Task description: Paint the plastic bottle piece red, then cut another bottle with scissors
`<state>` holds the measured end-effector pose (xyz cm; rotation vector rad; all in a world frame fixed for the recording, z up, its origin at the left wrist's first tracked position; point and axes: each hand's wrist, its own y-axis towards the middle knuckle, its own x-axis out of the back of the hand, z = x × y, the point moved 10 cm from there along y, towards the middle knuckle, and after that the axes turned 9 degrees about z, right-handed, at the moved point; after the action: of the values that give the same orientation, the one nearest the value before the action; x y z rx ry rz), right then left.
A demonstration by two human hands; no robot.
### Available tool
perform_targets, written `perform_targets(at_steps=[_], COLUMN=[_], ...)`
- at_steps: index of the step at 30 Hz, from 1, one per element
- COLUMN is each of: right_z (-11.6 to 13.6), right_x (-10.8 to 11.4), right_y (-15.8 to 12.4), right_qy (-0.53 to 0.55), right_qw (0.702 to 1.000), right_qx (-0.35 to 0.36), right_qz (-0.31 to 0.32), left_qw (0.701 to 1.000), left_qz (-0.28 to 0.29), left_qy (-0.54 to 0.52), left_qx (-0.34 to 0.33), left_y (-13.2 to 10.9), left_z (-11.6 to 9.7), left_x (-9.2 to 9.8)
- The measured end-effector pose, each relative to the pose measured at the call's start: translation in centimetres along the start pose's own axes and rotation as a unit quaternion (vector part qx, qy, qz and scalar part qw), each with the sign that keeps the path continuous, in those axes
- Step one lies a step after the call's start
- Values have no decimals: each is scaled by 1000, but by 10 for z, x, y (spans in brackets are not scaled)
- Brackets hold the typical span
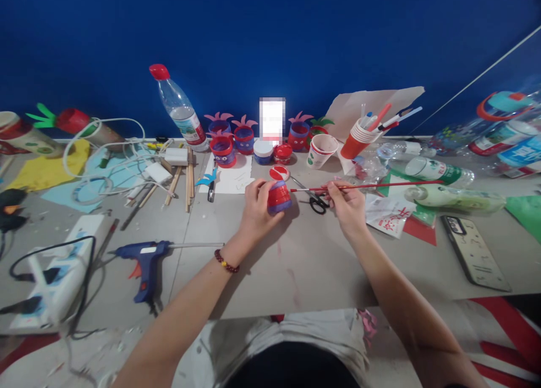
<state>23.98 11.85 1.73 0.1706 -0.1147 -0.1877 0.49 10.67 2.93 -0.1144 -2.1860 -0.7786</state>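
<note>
My left hand (258, 208) is wrapped round a small cup (279, 196) painted red in the middle with purple bands at its ends, tipped on its side above the table. Between the fingers of my right hand (345, 203) is a long red paintbrush (380, 184), its tip just beside the cup; whether they touch I cannot tell. Black-handled scissors (318, 205) lie under the brush. Behind the cup are a round lid (279, 173) smeared with red, an open jar of red paint (283, 152) and a white-lidded jar (263, 151).
Several painted cups with leaf-like tops (223, 151) stand along the blue wall, near a plastic bottle (186, 117). A glue gun (146, 264) and power strip (63, 270) lie left. Right are a paper cup (322, 151), pens in stacked cups (359, 139), bottles and a phone (475, 253).
</note>
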Motion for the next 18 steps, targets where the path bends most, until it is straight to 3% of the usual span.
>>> perform_targets(at_steps=[9, 18], right_z=[-6, -11], right_x=[-7, -14], right_y=[-4, -6], right_qy=[93, 112], right_qw=[995, 992], right_qx=[-15, -29], right_qz=[21, 49], left_qw=[999, 1000], left_qz=[36, -3], left_qy=[-11, -17], left_qx=[9, -4], left_y=[1, 3], left_z=[1, 2], left_x=[-3, -1])
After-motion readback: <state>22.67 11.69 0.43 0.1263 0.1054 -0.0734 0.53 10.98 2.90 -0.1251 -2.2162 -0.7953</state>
